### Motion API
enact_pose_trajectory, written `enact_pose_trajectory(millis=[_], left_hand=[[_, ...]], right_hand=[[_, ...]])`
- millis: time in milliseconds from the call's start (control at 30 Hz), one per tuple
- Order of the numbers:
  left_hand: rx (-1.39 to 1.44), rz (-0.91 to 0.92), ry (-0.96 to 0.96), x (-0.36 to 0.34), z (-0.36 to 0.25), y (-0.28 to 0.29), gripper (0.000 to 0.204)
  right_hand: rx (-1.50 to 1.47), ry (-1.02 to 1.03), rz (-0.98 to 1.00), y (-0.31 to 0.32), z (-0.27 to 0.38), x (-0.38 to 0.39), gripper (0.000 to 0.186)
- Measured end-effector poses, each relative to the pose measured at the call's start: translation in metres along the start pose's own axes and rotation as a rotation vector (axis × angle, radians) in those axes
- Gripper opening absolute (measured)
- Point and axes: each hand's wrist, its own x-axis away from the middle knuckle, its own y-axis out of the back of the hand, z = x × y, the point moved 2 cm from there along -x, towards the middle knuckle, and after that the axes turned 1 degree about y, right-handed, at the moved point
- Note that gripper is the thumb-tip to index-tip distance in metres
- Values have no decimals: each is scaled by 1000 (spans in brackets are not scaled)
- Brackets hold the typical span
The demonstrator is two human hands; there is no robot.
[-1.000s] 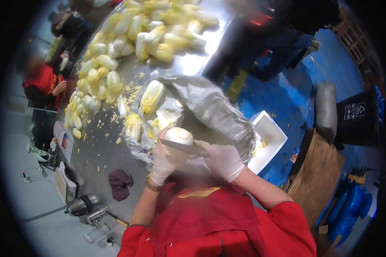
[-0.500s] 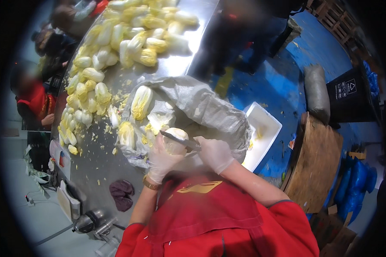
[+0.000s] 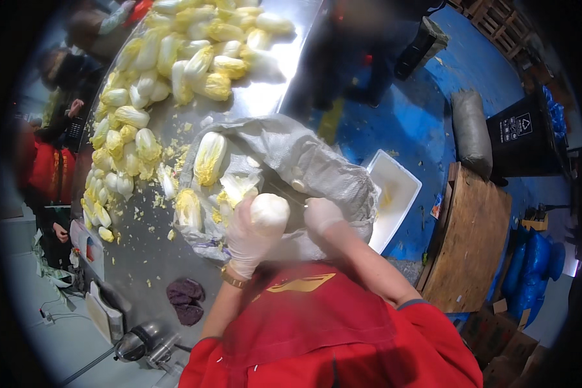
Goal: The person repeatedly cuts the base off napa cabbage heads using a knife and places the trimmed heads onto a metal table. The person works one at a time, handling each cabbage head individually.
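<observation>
My left hand (image 3: pixel 247 238), in a white glove, grips a pale napa cabbage (image 3: pixel 269 213) over an open grey sack (image 3: pixel 317 161). Close to the cabbage's right side is my right hand (image 3: pixel 322 213), also gloved and closed on a knife (image 3: pixel 284 191) whose blade points up and left past the cabbage. Inside and on the sack lie other cabbages (image 3: pixel 208 157), yellow-green at the leaf tips. My red sleeves and apron fill the lower middle of the view.
Several cabbages (image 3: pixel 194 52) are heaped on the steel table (image 3: pixel 142 258) with leaf scraps. A dark purple cloth (image 3: pixel 186 299) lies near me. A white tub (image 3: pixel 394 194) sits on the blue floor, beside a wooden bench (image 3: pixel 469 239). Other people stand at left (image 3: pixel 48 168) and at the top.
The knife blade lay across the top of the cabbage; now it points away past it. My left hand has turned the cabbage so its rounded end faces up.
</observation>
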Motion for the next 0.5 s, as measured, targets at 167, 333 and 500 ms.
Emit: enact_pose_trajectory(millis=[167, 333, 500], left_hand=[[201, -27, 57, 0, 15, 12, 89], [223, 8, 128, 4, 18, 9, 92], [321, -20, 114, 4, 15, 11, 85]], right_hand=[[-82, 216, -159, 34, 19, 49, 31], [-56, 422, -271, 33, 40, 83, 32], [-13, 509, -308, 24, 41, 83, 30]])
